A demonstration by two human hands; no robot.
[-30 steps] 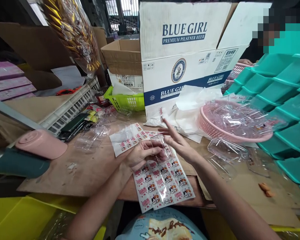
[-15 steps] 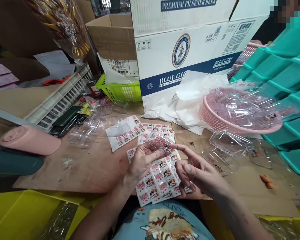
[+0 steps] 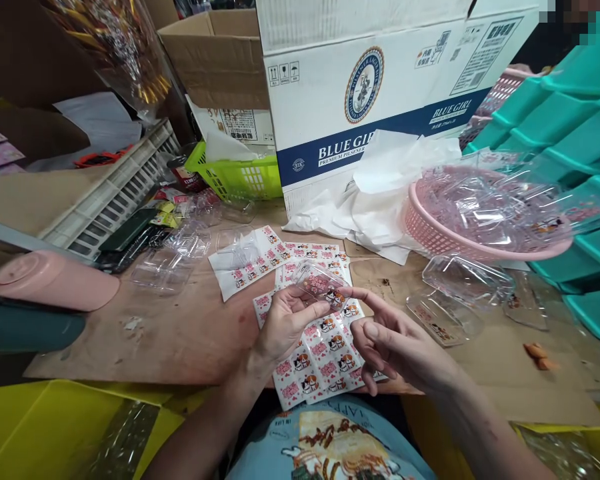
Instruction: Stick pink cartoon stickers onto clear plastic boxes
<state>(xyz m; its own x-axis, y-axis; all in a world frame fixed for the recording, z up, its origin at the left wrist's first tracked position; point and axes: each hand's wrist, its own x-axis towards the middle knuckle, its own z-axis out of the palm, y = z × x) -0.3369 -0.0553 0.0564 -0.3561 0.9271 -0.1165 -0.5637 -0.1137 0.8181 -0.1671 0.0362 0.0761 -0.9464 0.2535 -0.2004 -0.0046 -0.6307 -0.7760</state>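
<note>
Between thumb and fingers, my left hand grips a clear plastic box that bears pink lettering and a cat sticker. My right hand has its index finger stretched to the box's right edge, touching or nearly touching the sticker; its other fingers are loosely curled and hold nothing. Beneath both hands lie sticker sheets printed with cats and pink lettering. Another, partly peeled sheet sits beyond them to the left, with a clear plastic piece on top.
At right, a pink basket is heaped with clear boxes, and several more clear boxes lie before it. Crumpled white backing paper rests against a large beer carton. Teal bins are stacked far right. A pink bottle lies left.
The view has tipped slightly downward. My hands and the box keep almost the same pose, with the right index finger still at the box's edge.
</note>
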